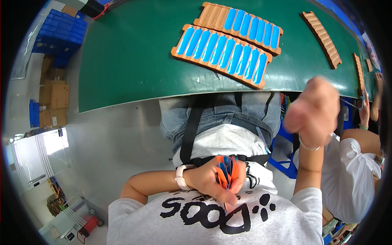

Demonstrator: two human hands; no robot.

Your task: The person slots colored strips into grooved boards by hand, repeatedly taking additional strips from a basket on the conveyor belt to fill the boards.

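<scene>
My left hand (208, 177), with a pale watch band at its wrist, is closed around a bundle of thin orange and blue pieces (227, 172) in front of my shirt. To the right, my right hand (314, 108) is raised near the table's front edge. Motion smears its fingers, and I cannot make out anything in them. Nearest across the table lies a brown ridged tray (176, 52) with long blue rounded strips (223, 53) in its grooves. Behind it, touching or nearly so, is a second brown tray (208, 15). Blue strips fill most of its grooves; those at its left end are bare.
The green table (130, 61) spans the far side. Two more brown ridged trays (321, 39) lie at its right. Another person in white trousers (347, 183) sits to my right, hands at the table. Blue crates (61, 34) and cardboard boxes (57, 96) are stacked at the left.
</scene>
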